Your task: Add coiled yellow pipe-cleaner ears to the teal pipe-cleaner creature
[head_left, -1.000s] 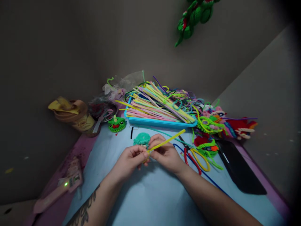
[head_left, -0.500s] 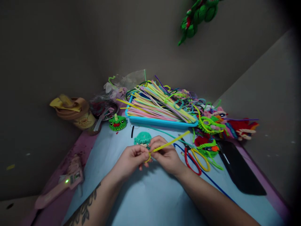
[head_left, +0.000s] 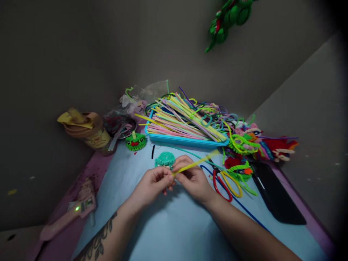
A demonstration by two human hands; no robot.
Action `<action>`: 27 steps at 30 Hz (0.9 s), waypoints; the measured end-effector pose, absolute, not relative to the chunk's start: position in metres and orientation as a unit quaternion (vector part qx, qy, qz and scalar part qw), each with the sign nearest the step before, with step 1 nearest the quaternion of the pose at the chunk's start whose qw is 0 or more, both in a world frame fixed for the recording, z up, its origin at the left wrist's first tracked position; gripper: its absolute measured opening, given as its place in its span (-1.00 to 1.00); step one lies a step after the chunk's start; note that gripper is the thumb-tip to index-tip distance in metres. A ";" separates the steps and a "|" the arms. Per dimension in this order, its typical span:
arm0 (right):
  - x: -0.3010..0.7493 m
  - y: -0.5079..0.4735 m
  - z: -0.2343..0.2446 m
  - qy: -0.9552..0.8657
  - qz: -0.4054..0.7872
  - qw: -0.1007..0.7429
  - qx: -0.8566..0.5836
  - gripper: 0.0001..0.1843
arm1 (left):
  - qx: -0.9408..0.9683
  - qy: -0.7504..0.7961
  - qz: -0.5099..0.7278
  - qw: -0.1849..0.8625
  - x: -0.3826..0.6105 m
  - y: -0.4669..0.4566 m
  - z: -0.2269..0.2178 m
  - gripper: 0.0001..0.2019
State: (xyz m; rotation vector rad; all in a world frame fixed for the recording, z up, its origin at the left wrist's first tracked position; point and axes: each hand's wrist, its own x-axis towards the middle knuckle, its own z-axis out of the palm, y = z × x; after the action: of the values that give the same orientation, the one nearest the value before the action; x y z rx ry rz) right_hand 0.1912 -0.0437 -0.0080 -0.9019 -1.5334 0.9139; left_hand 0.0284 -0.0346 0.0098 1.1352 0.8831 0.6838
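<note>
My left hand (head_left: 152,185) and my right hand (head_left: 193,179) meet over the light blue mat (head_left: 174,224), both pinched on one end of a yellow pipe cleaner (head_left: 197,162). Its free end slants up to the right and looks blurred. Just behind my fingers lies a small teal fuzzy piece (head_left: 164,159), partly hidden by them. Red-handled scissors (head_left: 220,183) rest on the mat right of my right hand, beside a yellow loop (head_left: 233,183).
A blue tray (head_left: 187,140) piled with several coloured pipe cleaners stands behind. A green frog figure (head_left: 135,141), a tan cup (head_left: 87,130), a pink glue gun (head_left: 69,214), finished colourful figures (head_left: 252,143), a black slab (head_left: 274,197) and a hanging green figure (head_left: 227,18) surround the mat.
The pipe cleaner's free end has swung slightly and now blurs; the small loop at my fingertips is no longer visible. My hands have stayed in place.
</note>
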 end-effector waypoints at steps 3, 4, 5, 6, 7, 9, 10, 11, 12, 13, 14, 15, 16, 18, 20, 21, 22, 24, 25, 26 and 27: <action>0.193 -0.045 -0.005 -0.648 0.351 0.545 -0.401 -0.96 | 0.494 0.400 0.314 0.705 0.030 -0.036 0.010 -0.67; 0.192 -0.046 -0.004 -0.647 0.335 0.550 -0.408 -0.96 | 0.487 0.403 0.319 0.706 0.030 -0.036 0.010 -0.67; 0.192 -0.047 -0.004 -0.648 0.316 0.555 -0.415 -0.96 | 0.478 0.406 0.326 0.707 0.030 -0.035 0.010 -0.68; 0.191 -0.048 -0.003 -0.650 0.294 0.559 -0.422 -0.95 | 0.468 0.408 0.335 0.709 0.031 -0.035 0.009 -0.68; 0.189 -0.049 -0.003 -0.653 0.272 0.562 -0.429 -0.94 | 0.458 0.408 0.344 0.711 0.031 -0.035 0.008 -0.68; 0.186 -0.052 -0.003 -0.662 0.232 0.565 -0.435 -0.88 | 0.437 0.410 0.361 0.715 0.032 -0.034 0.007 -0.70; 0.184 -0.054 -0.003 -0.668 0.216 0.566 -0.432 -0.84 | 0.427 0.412 0.369 0.716 0.032 -0.034 0.007 -0.70; 0.182 -0.055 -0.003 -0.676 0.202 0.567 -0.426 -0.80 | 0.418 0.413 0.377 0.716 0.032 -0.034 0.007 -0.72; 0.180 -0.056 -0.004 -0.685 0.191 0.565 -0.419 -0.76 | 0.411 0.414 0.386 0.715 0.032 -0.034 0.007 -0.73; 0.178 -0.057 -0.005 -0.695 0.181 0.561 -0.412 -0.71 | 0.404 0.414 0.396 0.713 0.032 -0.034 0.006 -0.74; 0.177 -0.058 -0.007 -0.704 0.170 0.557 -0.408 -0.67 | 0.397 0.413 0.405 0.713 0.032 -0.034 0.006 -0.76; 0.177 -0.059 -0.008 -0.711 0.160 0.551 -0.406 -0.64 | 0.391 0.411 0.414 0.712 0.032 -0.034 0.006 -0.77; 0.176 -0.060 -0.010 -0.716 0.152 0.546 -0.406 -0.60 | 0.385 0.410 0.420 0.712 0.032 -0.034 0.005 -0.78; 0.176 -0.061 -0.014 -0.728 0.141 0.537 -0.403 -0.52 | 0.378 0.409 0.431 0.710 0.031 -0.034 0.004 -0.79; 0.177 -0.062 -0.018 -0.739 0.136 0.528 -0.394 -0.44 | 0.380 0.407 0.440 0.704 0.030 -0.033 0.003 -0.79; 0.177 -0.063 -0.020 -0.744 0.135 0.525 -0.391 -0.41 | 0.382 0.406 0.443 0.702 0.029 -0.033 0.002 -0.78; 0.178 -0.063 -0.021 -0.747 0.133 0.523 -0.387 -0.39 | 0.382 0.405 0.442 0.703 0.028 -0.033 0.002 -0.77; 0.179 -0.063 -0.022 -0.751 0.129 0.521 -0.385 -0.37 | 0.376 0.402 0.437 0.711 0.028 -0.033 0.001 -0.76; 0.179 -0.063 -0.022 -0.751 0.125 0.521 -0.385 -0.37 | 0.372 0.401 0.433 0.717 0.028 -0.033 0.001 -0.76; 0.179 -0.062 -0.021 -0.751 0.121 0.522 -0.386 -0.38 | 0.368 0.398 0.431 0.722 0.028 -0.033 0.001 -0.76; 0.178 -0.062 -0.021 -0.749 0.118 0.524 -0.387 -0.39 | 0.365 0.395 0.431 0.725 0.029 -0.034 0.001 -0.75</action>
State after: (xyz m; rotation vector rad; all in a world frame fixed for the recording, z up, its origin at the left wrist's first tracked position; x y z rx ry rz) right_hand 0.1784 -0.0622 -0.0206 -0.9260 -1.7936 0.2818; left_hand 0.0288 -0.0336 0.0005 0.8048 0.8705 0.9510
